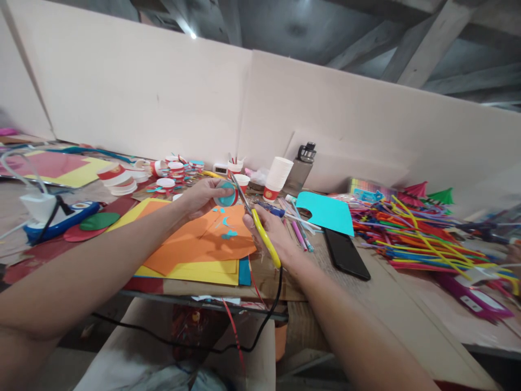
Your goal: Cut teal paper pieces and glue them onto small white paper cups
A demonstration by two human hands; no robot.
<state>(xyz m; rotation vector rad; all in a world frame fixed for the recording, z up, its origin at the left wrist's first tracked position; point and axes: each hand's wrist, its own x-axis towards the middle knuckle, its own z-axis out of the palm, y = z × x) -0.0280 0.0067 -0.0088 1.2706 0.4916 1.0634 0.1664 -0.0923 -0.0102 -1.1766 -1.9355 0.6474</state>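
My left hand (199, 199) pinches a round turquoise paper disc (225, 194) above the table, thumb on its face. A pair of scissors (265, 238) with yellow handles is in my right hand (274, 232), its fingers wrapped round them. The blades point up and away from me, close beside the disc's right edge; whether they touch it I cannot tell. Below both hands lie orange paper (183, 244) and yellow paper (215, 272), with small turquoise scraps (229, 234) on the orange. A turquoise sheet (331, 212) with a round cut-out lies to the right.
A stack of paper cups (278, 176) stands ahead, beside a grey bottle (300, 169). A black phone (345, 254) and a heap of coloured pipe cleaners (427, 239) are at right. On the left sit cut cup pieces (117, 179) and a blue power strip (61, 220). A black cable (203, 348) hangs in front.
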